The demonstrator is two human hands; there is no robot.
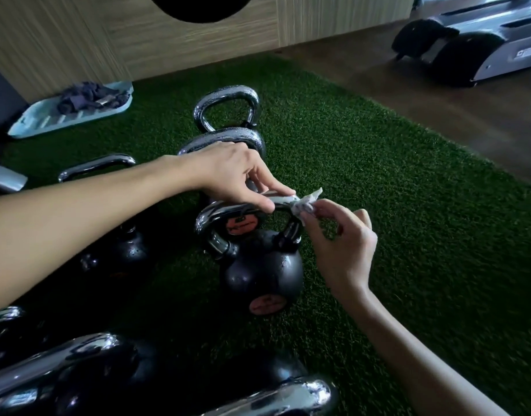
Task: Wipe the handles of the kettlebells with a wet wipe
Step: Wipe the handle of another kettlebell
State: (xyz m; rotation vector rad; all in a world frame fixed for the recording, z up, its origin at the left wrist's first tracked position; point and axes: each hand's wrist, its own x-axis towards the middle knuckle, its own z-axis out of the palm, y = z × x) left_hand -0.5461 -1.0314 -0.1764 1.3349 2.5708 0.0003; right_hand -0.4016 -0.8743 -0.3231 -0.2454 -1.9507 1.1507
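Note:
A black kettlebell with a chrome handle stands on the green turf in the middle. A crumpled white wet wipe lies over the handle's right corner. My left hand pinches the wipe's left end on top of the handle. My right hand pinches the wipe's right end beside the handle. Two more kettlebells with wet chrome handles stand behind it, the nearer one partly hidden by my left hand and the farther one beyond.
More kettlebells stand at left and along the bottom edge. A light blue tray with dark cloths lies by the wooden wall. Treadmill bases stand on the wooden floor at top right. Turf spreads to the right.

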